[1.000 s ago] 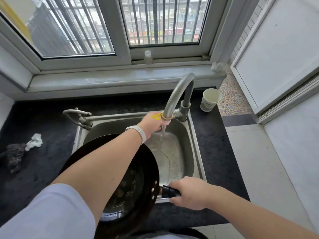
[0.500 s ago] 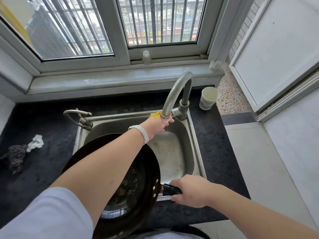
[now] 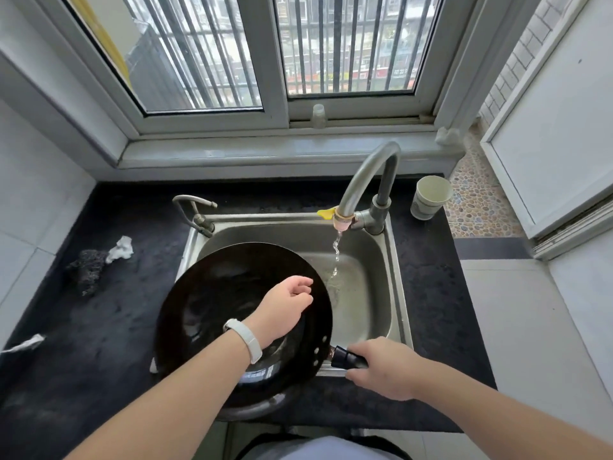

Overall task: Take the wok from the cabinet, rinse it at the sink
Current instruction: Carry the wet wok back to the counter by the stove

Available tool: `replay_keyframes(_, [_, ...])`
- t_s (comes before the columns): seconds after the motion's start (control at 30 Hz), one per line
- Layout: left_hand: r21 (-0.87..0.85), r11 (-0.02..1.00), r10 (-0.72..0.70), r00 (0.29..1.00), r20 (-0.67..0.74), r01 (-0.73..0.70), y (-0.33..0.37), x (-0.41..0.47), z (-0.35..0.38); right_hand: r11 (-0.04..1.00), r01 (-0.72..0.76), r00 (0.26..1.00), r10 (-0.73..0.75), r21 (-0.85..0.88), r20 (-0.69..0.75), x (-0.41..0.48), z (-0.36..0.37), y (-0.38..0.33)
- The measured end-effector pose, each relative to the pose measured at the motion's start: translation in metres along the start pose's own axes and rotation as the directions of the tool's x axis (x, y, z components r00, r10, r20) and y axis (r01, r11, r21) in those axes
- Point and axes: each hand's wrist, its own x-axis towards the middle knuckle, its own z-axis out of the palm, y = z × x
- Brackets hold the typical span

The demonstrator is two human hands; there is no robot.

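A black wok (image 3: 212,293) rests tilted over the left half of the steel sink (image 3: 396,293). My right hand (image 3: 381,368) grips its black handle (image 3: 346,356) at the sink's front rim. My left hand (image 3: 287,305), with a white wristband, hovers over the wok's right side with the fingers loosely curled and nothing in it. The curved tap (image 3: 365,180) runs a thin stream of water (image 3: 335,250) into the sink just right of the wok's rim.
A paper cup (image 3: 429,197) stands right of the tap. A smaller second tap (image 3: 192,210) sits at the sink's back left. On the dark counter (image 3: 116,320) to the left lie a scouring pad (image 3: 88,268) and crumpled paper (image 3: 121,249).
My left hand left the tap's spout and drew back over the wok. Water, stopped half a second ago, runs again. The view has tipped so more of the wok shows.
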Motion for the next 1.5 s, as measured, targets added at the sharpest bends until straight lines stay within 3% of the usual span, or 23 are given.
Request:
replay_keyframes(0.17, [0.017, 0.999, -0.04, 0.997, -0.066, 0.041, -0.034, -0.048, 0.002, 0.998, -0.014, 0.999, 0.015, 0.06, -0.031, 0.003, 0.004, 0.014])
replay_keyframes(0.37, [0.439, 0.898, 0.111, 0.96, -0.256, 0.013, -0.074, -0.1, -0.018, 0.998, 0.007, 0.998, -0.003, 0.069, -0.057, 0.009, 0.002, 0.032])
replay_keyframes(0.6, [0.659, 0.735, 0.216, 0.865, -0.452, 0.16, -0.114, -0.13, -0.021, 0.999, 0.032, 0.996, -0.029, 0.032, -0.085, 0.009, 0.003, 0.031])
replay_keyframes(0.7, [0.487, 0.844, 0.125, 0.801, -0.585, 0.223, -0.117, -0.136, -0.02, 0.998, 0.036, 0.995, -0.031, 0.045, -0.1, 0.006, 0.007, 0.024])
replay_keyframes(0.8, [0.227, 0.954, -0.001, 0.756, -0.655, 0.198, -0.121, -0.139, -0.023, 0.999, 0.042, 0.99, -0.038, 0.025, -0.133, 0.001, 0.011, 0.019])
replay_keyframes(0.9, [-0.072, 0.985, -0.166, 0.724, -0.67, 0.16, -0.127, -0.14, -0.03, 0.998, 0.046, 0.986, -0.039, 0.039, -0.163, -0.007, 0.015, 0.011])
replay_keyframes(1.0, [-0.404, 0.906, -0.36, 0.734, -0.577, 0.126, -0.125, -0.143, -0.035, 0.999, 0.038, 0.98, -0.032, 0.028, -0.195, -0.014, 0.02, 0.002])
replay_keyframes(1.13, [-0.757, 0.653, -0.478, 0.778, -0.408, 0.004, -0.113, -0.148, -0.042, 0.999, 0.036, 0.974, -0.03, 0.021, -0.223, -0.025, 0.026, -0.015])
replay_keyframes(1.23, [-0.835, 0.546, -0.462, 0.811, -0.358, -0.058, -0.115, -0.153, -0.049, 1.0, 0.014, 0.974, -0.009, 0.023, -0.226, -0.034, 0.029, -0.029])
replay_keyframes(1.5, [-0.886, 0.43, -0.399, 0.844, -0.357, -0.172, -0.137, -0.182, -0.057, 0.988, -0.007, 0.994, 0.023, 0.153, -0.105, -0.062, 0.025, -0.064])
